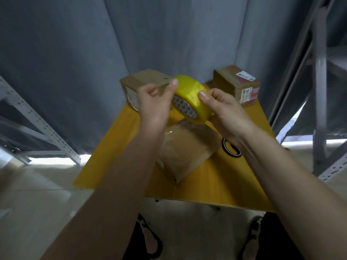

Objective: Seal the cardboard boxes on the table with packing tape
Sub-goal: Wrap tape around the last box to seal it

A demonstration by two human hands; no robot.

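I held the tape roll (191,99) above the middle box (187,147), right hand (227,113) gripping it, left fingers (173,84) pinching at ten o'clock; finding the tape's loose end cleanly mattered first.

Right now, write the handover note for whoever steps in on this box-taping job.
Left hand: pinching at the rim of the yellow tape roll, apparently picking for the tape end.
Right hand: gripping the roll, raised above the table.
Boxes: near box under the roll, glossy tape already on top; far-left box and far-right box at the back edge.
A black ring lies right of the near box.
Done: unclear beyond the near box's top.
Left: free the tape end, check the seams, tape the rest.
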